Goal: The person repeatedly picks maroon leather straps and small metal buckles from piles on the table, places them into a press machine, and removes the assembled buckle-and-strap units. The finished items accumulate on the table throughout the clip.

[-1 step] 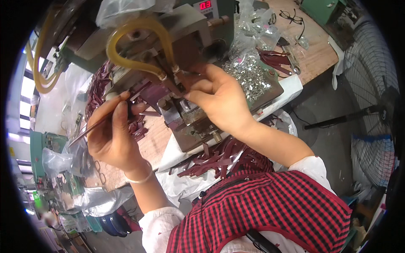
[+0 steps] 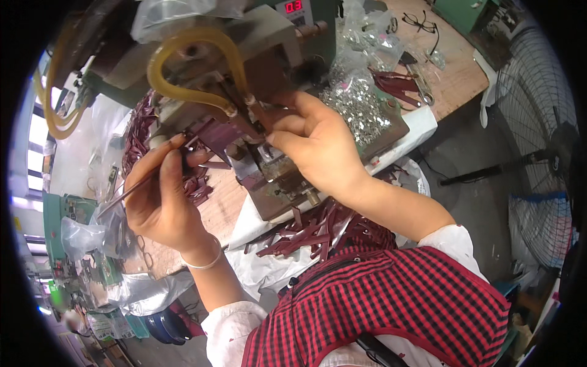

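My left hand (image 2: 165, 205) is closed around a thin, dark, stick-like tool (image 2: 131, 188), which slants down to the left past my knuckles. Its exact kind is unclear. My right hand (image 2: 324, 147) reaches in at the head of a bench press (image 2: 260, 125), thumb and fingertips pinched together beside the metal die block (image 2: 246, 168). What those fingertips hold, if anything, is hidden. A yellow hose (image 2: 197, 38) loops above the press head. Heaped small silvery metal pieces (image 2: 361, 110) lie just right of my right hand.
Dark red strips (image 2: 321, 232) pile up at the press's front edge, and more strips (image 2: 139, 131) lie behind my left hand. Glasses (image 2: 420, 23) and another bunch of strips (image 2: 397, 87) rest on the far right bench. A large fan (image 2: 538, 122) stands at right.
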A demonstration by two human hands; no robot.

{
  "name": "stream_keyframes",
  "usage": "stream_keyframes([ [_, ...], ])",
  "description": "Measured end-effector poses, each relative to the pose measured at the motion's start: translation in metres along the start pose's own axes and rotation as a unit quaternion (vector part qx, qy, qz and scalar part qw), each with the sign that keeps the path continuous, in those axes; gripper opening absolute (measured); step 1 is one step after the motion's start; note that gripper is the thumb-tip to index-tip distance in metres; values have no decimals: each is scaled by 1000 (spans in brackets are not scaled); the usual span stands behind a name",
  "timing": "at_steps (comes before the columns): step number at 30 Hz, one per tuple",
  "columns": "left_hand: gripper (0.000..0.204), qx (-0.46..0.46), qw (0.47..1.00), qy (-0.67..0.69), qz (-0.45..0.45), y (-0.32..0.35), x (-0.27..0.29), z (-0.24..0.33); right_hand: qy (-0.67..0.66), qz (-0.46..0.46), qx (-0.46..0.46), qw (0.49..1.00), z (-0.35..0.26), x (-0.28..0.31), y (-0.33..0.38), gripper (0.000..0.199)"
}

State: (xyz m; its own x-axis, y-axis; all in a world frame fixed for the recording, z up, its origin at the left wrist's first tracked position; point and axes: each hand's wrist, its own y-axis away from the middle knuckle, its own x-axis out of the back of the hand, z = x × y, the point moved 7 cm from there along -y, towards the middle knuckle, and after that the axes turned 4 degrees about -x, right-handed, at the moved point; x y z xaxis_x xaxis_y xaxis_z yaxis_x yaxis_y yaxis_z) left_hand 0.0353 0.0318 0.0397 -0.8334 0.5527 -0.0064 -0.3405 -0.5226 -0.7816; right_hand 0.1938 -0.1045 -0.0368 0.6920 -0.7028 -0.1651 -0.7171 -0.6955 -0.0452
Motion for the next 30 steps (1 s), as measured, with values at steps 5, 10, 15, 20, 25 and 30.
stream_keyframes([
  [5, 21, -70, 994, -32, -82, 36, -8, 10, 273, -3, 215, 938, -27, 12, 24, 50],
  [10, 19, -230, 925, -189, -235, 75, -65, 34, 629, 214, 139, 735, 42, 127, 4, 32],
  [15, 25, -295, 903, -215, -226, 84, -74, 20, 544, 223, 246, 771, 45, 140, -3, 14],
  [20, 26, -313, 904, -201, -209, 84, -74, 16, 442, 242, 107, 857, 52, 163, -20, 10],
  [25, 28, -321, 906, -187, -202, 84, -75, 15, 595, 93, 306, 737, 58, 108, -19, 20],
  [30, 28, -222, 935, -177, -213, 89, -61, 19, 518, 173, 275, 791, 48, 130, -30, 20],
])
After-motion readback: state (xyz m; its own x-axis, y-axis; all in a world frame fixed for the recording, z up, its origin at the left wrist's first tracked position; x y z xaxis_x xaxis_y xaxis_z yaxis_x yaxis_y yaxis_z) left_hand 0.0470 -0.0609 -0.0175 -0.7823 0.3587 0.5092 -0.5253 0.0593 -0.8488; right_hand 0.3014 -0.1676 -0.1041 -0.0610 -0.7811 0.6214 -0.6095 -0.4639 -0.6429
